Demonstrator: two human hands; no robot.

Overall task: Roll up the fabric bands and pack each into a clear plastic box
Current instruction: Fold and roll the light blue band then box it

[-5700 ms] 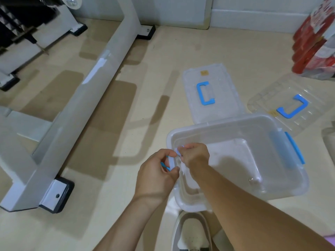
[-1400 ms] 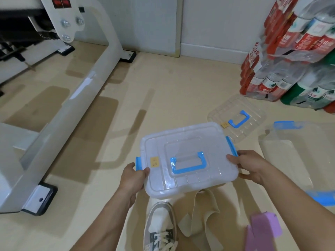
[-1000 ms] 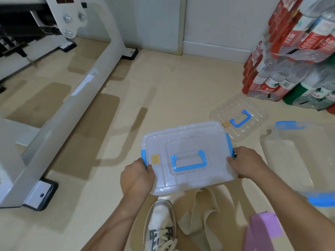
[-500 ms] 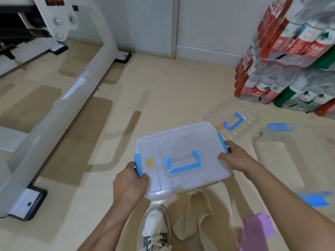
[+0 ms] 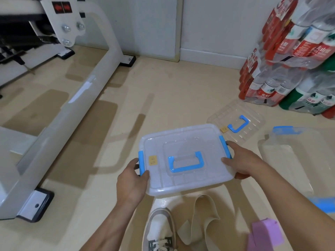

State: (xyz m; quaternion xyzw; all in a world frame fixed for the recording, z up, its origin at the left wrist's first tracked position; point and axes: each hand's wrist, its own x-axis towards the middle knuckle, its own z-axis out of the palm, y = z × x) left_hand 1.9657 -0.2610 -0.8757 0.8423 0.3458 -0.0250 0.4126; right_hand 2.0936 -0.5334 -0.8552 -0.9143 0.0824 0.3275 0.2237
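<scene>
Centre of the frame: the clear plastic box [image 5: 183, 158], lid on, blue handle [image 5: 184, 161] facing up. The left hand [image 5: 131, 178] grips the left end, thumb beside the blue clip [image 5: 141, 164]. The right hand [image 5: 241, 161] grips the right end, its fingers [image 5: 239, 176] curled under the rim. 2 hands, 1 at each end, which looks like pressing the clips home or steadying the box to shift it. I can't tell if a band sits inside; the walls are cloudy.

Below it, a beige band [image 5: 201, 218] lies loose on the floor beside a shoe [image 5: 159, 230], with a purple band [image 5: 264, 234] at lower right. A second open box [image 5: 290, 154] and a spare lid [image 5: 237, 120] wait on the right, so more packing seems due.

Compared with 5.7 s back, the lid has gone from the floor onto the box, and both hands have moved off 1 clip to either end.
</scene>
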